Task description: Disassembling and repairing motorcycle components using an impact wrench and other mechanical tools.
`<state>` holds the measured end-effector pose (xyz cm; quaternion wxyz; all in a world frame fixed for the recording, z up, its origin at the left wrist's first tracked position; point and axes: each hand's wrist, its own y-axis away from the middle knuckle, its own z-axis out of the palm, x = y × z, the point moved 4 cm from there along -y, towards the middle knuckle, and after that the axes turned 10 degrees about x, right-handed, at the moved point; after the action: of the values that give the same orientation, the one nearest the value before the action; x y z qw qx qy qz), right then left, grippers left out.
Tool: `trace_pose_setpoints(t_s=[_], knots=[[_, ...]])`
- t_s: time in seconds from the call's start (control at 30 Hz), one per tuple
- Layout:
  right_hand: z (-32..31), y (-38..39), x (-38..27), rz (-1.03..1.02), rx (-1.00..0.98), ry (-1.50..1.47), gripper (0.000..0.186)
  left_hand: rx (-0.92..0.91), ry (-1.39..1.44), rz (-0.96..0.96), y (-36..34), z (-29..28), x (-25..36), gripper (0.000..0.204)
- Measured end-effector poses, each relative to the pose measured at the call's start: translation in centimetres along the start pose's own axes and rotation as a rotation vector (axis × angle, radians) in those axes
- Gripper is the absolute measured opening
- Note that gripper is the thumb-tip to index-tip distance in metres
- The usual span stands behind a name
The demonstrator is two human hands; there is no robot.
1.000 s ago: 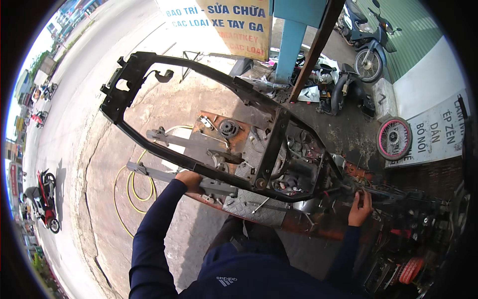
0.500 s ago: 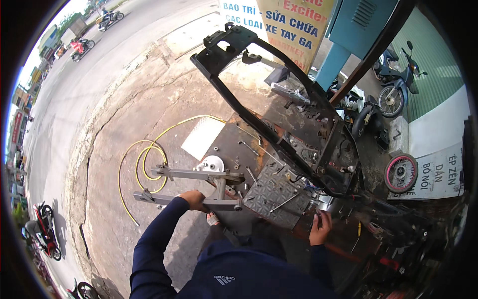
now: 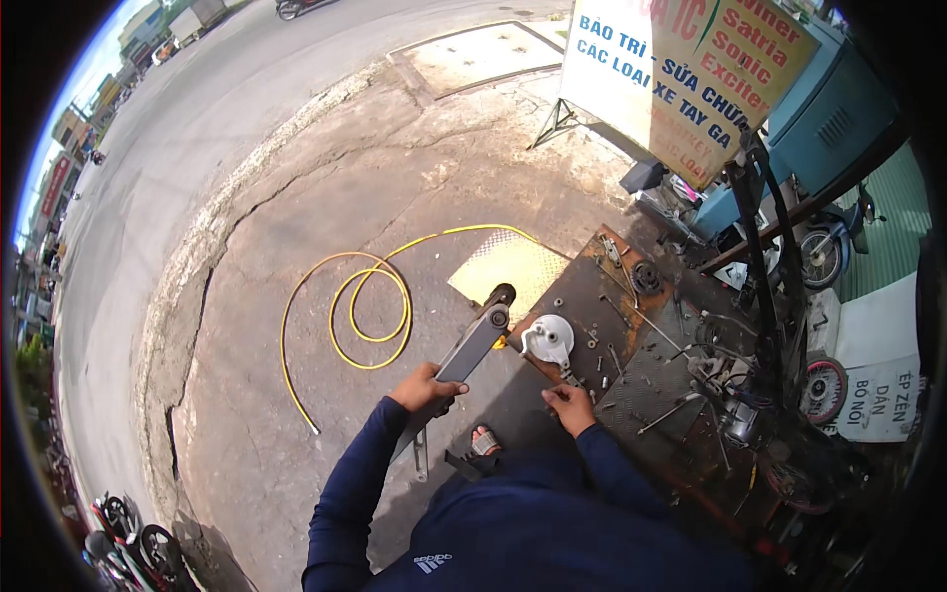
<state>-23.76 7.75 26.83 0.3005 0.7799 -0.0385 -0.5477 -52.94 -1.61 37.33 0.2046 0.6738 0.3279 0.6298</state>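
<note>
My left hand [image 3: 426, 388] is wrapped round one arm of a grey motorcycle swingarm [image 3: 472, 347], held tilted up over the ground with its pivot end pointing away from me. My right hand [image 3: 569, 407] is closed at the fingertips, beside the near edge of the work platform; whatever it pinches is too small to make out. Just beyond those fingers a silvery round brake plate [image 3: 548, 338] with a lever lies on the platform. Small nuts, bolts and sockets are scattered around it.
The rusty metal platform [image 3: 612, 259] carries wrenches and rods. An engine [image 3: 742, 422] and the black motorcycle frame [image 3: 767, 232] stand to the right. A yellow hose [image 3: 333, 321] lies coiled on the ground, near a checkered plate [image 3: 493, 264]. A signboard [image 3: 671, 94] stands at the back.
My view has turned left. The swingarm, earlier lying level in my left hand, is now swung round and tilted away from me. My right hand has moved from near the engine to near the brake plate.
</note>
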Motion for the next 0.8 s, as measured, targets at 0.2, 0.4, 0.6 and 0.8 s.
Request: trace_pose_setpoints(t_s=[0.2, 0.4, 0.6, 0.8], knots=[[10.9, -3.3, -11.2, -0.004, -0.297, -0.391, 0.032, 0.058, 0.413, 0.170, -5.0, -11.4, 7.8, 0.032], [16.8, -11.8, -19.9, -0.014, -0.388, -0.592, 0.050, 0.027, 0.698, 0.316, -12.2, -21.2, 19.2, 0.022], [20.7, -22.2, -31.6, -0.200, -0.380, -0.426, 0.048, 0.121, 0.732, 0.289, -19.5, -31.3, 29.9, 0.027], [26.4, -31.0, -40.3, -0.382, -0.555, -0.020, 0.047, 0.056, 0.764, 0.337, -28.3, -38.8, 38.5, 0.022]])
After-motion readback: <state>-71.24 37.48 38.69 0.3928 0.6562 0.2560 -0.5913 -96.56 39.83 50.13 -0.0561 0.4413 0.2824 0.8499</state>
